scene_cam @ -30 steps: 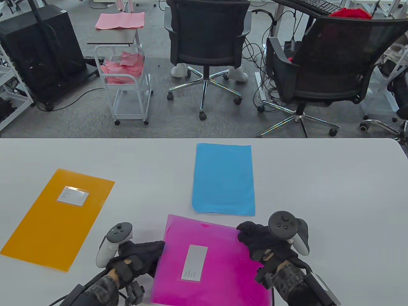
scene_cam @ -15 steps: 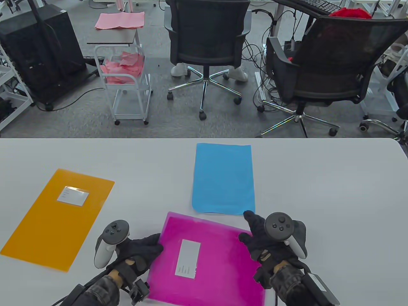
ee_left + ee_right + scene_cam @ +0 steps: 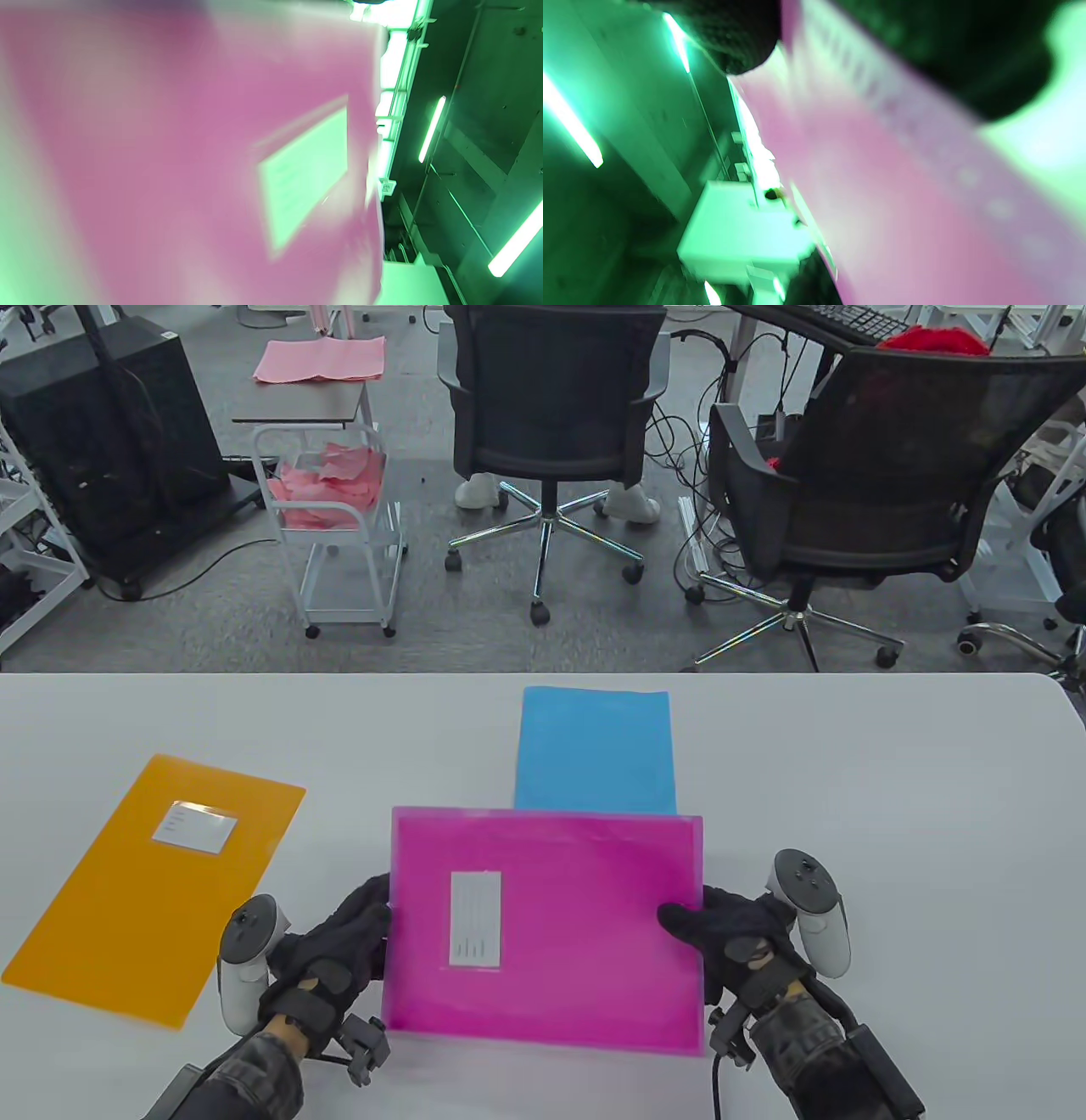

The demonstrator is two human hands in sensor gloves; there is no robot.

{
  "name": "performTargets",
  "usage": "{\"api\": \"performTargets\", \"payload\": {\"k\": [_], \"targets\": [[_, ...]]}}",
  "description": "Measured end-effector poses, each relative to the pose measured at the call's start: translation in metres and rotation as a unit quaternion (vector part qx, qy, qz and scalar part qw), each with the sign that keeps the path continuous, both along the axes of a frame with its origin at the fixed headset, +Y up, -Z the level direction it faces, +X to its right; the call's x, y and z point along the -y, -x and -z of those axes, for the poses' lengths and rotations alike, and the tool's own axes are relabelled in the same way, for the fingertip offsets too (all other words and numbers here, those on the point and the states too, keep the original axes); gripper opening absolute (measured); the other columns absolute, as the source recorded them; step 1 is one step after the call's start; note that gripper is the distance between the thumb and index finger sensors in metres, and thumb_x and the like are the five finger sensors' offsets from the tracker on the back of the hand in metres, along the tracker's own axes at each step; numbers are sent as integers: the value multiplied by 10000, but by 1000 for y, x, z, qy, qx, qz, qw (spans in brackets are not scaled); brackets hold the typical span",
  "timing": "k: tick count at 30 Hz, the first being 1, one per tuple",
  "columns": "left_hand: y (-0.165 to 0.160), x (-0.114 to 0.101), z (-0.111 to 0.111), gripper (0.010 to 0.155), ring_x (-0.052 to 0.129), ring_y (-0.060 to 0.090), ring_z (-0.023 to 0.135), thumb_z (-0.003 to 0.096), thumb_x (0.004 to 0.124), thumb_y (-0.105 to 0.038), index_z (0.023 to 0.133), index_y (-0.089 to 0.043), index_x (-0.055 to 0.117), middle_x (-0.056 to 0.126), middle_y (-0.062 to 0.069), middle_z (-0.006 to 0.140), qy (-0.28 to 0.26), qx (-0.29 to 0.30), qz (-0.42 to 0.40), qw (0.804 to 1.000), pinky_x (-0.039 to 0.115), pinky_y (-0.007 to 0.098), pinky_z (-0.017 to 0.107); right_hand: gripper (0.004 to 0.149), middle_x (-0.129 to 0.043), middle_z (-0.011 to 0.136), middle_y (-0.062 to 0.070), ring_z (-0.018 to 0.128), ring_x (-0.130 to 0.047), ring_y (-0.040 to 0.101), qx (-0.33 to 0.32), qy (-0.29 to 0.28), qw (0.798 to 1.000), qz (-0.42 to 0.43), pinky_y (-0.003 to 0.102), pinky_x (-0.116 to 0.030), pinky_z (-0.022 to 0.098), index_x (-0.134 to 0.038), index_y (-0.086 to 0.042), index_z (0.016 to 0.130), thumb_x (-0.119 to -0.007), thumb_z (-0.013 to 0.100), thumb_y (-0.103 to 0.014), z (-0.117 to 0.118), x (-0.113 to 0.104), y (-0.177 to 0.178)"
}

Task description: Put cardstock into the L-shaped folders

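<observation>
Right now the magenta L-shaped folder [image 3: 543,929] is lifted off the desk [image 3: 891,780] and held broadside between both hands, its long edges running left to right and its white label [image 3: 475,918] standing upright on the left half. The left hand [image 3: 339,937] grips the folder's left edge, fingers behind the sheet; the right hand [image 3: 730,937] pinches the right edge, thumb lying on the front face — each grip closed on the plastic. In the left wrist view the folder [image 3: 191,161] fills most of the picture as a pink blur with the pale label [image 3: 305,169] showing; in the right wrist view a dark gloved fingertip [image 3: 738,38] sits on one side of the pink sheet [image 3: 903,199] and the rest of the glove on the other. The folder's top edge overlaps the near end of a blue cardstock sheet [image 3: 594,746] lying flat on the desk just beyond it. Well to the left an orange L-shaped folder [image 3: 161,882] lies flat, tilted, with its own white label [image 3: 195,825]. Past the desk stand two black office chairs [image 3: 551,415] and a white cart [image 3: 339,526] holding pink papers.
</observation>
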State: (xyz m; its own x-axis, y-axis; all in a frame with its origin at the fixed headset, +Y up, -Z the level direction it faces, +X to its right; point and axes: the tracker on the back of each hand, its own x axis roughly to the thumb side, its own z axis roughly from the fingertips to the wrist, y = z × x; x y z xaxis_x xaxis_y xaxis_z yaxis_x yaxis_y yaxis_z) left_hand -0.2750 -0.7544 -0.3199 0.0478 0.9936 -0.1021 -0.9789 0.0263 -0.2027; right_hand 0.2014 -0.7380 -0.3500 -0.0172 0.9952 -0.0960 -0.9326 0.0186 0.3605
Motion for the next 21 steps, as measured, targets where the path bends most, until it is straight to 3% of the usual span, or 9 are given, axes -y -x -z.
{"api": "performTargets", "payload": {"k": [3,8,10,13,15,18,21], "targets": [[13,-2,2,693,960,433,740,528,633,-468,1062,-129,351,711,202,972,-21,-5,82,996,743,590,529,490,-948,446,157,106,-989,193,167,16,983,78,300,-868,15,-656,-125,824,-741,436,-412,-6,12,-34],[27,-3,4,687,964,447,726,526,635,-447,1062,-124,352,713,215,967,-21,-36,82,996,742,597,520,514,-908,550,180,255,-1010,232,391,86,906,138,342,-897,135,-568,-124,869,-701,466,-414,-28,34,-92],[33,-4,5,688,967,448,721,525,638,-449,1062,-122,358,717,219,963,-24,-47,88,995,743,597,517,514,-902,563,177,272,-1008,233,439,118,878,153,344,-897,149,-558,-131,873,-692,467,-417,-36,41,-108],[43,-5,4,701,971,446,718,525,639,-467,1062,-120,353,718,219,962,-29,-65,121,990,746,596,512,543,-878,597,185,318,-1000,251,462,184,852,164,362,-895,184,-508,-117,888,-673,471,-423,-46,49,-118],[48,-5,4,708,970,447,718,525,639,-475,1062,-119,346,716,221,963,-27,-78,135,987,746,596,512,661,-834,640,204,366,-990,266,479,238,831,151,376,-892,209,-378,-24,896,-673,469,-432,-51,52,-117],[57,-5,4,722,964,461,718,522,644,-485,1061,-113,341,710,231,962,-27,-108,148,983,741,602,511,884,-542,825,306,582,-858,356,467,262,833,135,445,-824,361,-68,9,869,-667,471,-504,-53,53,-116],[65,-9,3,721,954,471,726,521,646,-479,1060,-112,338,703,232,966,-33,-132,162,977,736,608,512,988,-204,897,368,785,-614,437,439,276,849,103,463,-739,466,107,13,801,-640,480,-547,-55,46,-115]]}}
